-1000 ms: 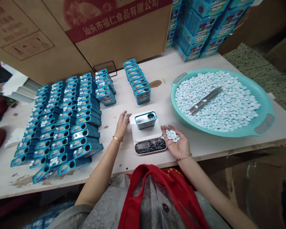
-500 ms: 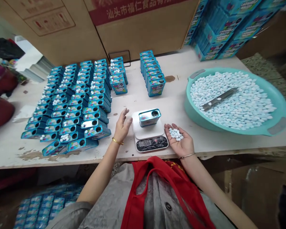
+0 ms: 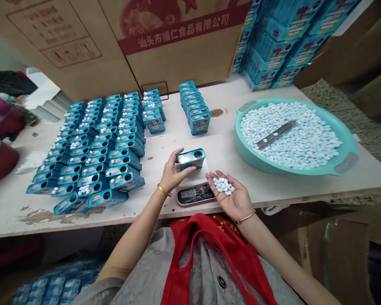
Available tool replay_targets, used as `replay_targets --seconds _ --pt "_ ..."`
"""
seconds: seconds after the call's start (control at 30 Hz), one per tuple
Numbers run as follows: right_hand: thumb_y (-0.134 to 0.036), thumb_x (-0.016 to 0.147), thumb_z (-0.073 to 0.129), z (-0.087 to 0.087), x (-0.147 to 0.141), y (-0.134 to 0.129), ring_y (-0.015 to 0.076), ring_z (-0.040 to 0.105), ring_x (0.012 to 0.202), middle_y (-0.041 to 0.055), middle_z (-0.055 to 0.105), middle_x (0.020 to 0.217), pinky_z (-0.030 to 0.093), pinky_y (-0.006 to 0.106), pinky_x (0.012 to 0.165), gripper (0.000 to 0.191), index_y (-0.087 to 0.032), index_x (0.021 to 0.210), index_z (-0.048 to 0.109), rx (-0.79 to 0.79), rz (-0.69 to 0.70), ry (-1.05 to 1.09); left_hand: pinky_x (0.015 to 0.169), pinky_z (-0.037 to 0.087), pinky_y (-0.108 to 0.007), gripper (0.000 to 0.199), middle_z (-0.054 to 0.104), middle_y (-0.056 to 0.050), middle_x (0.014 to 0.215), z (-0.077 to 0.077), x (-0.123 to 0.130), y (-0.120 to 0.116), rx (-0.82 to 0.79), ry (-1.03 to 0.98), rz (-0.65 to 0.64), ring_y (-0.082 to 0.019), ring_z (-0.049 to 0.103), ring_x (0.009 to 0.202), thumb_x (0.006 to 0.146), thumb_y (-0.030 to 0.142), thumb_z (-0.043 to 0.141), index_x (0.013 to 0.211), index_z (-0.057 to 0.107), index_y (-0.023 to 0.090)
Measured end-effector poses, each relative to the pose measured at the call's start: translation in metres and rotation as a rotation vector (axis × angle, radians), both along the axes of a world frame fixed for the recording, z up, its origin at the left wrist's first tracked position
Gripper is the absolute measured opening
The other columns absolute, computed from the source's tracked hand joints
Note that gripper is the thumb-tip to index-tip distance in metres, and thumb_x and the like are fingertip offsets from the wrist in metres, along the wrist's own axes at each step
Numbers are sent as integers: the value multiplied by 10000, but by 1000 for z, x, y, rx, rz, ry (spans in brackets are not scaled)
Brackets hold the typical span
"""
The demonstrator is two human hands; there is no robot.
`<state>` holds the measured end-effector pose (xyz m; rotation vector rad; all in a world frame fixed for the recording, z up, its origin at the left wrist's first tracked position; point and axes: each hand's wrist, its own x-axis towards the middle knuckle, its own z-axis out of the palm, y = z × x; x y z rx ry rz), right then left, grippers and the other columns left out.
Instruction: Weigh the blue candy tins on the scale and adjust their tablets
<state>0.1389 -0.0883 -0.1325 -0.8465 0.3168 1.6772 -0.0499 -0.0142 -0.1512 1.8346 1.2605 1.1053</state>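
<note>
At the left end of a small blue candy tin [image 3: 190,159] is my left hand [image 3: 171,173], thumb along the front and fingers round the far side. The tin stands upright, with a round dark hole in its lid. Under it is a digital kitchen scale [image 3: 195,195], its white plate partly hidden by my hands. My right hand [image 3: 238,202] is turned palm up just right of the scale, fingers slightly curled, cupping a small heap of white candies [image 3: 223,185]. Its fingertips are close to the scale's right edge.
Rows of blue tins [image 3: 95,144], many with candies on top, fill the left. Another row of tins [image 3: 194,108] stands behind the scale. To the right, a turquoise basin [image 3: 241,135] of candies holds a metal scoop [image 3: 276,134]. Behind are a cardboard box [image 3: 178,59] and stacked packs [image 3: 273,55].
My left hand has moved right from beside the scale and closed round the tin. My right hand, still cupping candies, has shifted over the scale's right side. The view has tilted up slightly.
</note>
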Motion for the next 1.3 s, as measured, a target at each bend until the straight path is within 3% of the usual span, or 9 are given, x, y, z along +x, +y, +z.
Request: replay_targets --seconds 0.3,0.57,0.67,0.8,0.93,1.03,1.13,1.3 --pt "-171 885 412 0 -2 4 231 658 1014 144 724 885 558 327 867 240 -81 894 635 31 80 10 827 502 -296 445 620 -46 1009 3 4 -1 -75 -86 -26 -172 598 937 700 330 738 1069 537 182" --pt "-181 892 402 5 -3 11 221 659 1012 131 725 897 571 322 837 246 -97 902 633 33 105 22 912 459 -328 584 588 -83 1167 1 -10 3 -61 37 -24 -200 576 1027 692 364 745 1195 505 189" --pt "-179 892 405 4 -4 12 222 663 1003 138 724 902 568 321 841 247 -90 908 635 32 99 27 854 475 -302 561 603 -77 1150 3 -11 4 -26 91 -80 -184 591 968 711 340 730 1202 507 189" --pt "-179 893 416 3 -7 16 198 690 914 132 725 855 567 315 832 239 -86 888 636 12 54 27 761 467 -304 330 642 -64 982 18 -5 2 187 264 -122 -180 579 867 784 235 626 1103 564 176" --pt "-179 899 421 8 -14 31 156 695 781 77 725 794 584 299 766 229 -108 853 634 78 -54 59 832 381 -386 352 654 -69 1066 47 2 -1 613 644 -124 -209 544 900 787 151 589 1132 571 222" --pt "-178 899 414 15 -20 42 142 688 738 61 724 775 587 269 697 237 -121 833 635 87 -90 79 841 333 -394 305 686 -47 1013 59 3 -1 806 766 -105 -205 561 893 794 133 590 1081 597 237" --pt "-154 886 425 20 -26 49 130 682 697 42 716 722 583 254 691 226 -131 799 632 84 -98 122 834 307 -392 289 698 -30 990 58 0 -1 854 770 -55 -203 583 910 797 149 605 1058 616 274" --pt "-116 854 449 19 -33 52 128 680 693 45 721 720 581 258 736 199 -129 800 641 81 -79 159 847 268 -399 337 698 -8 991 42 -7 -2 812 718 -9 -205 595 899 787 166 616 1063 633 358"
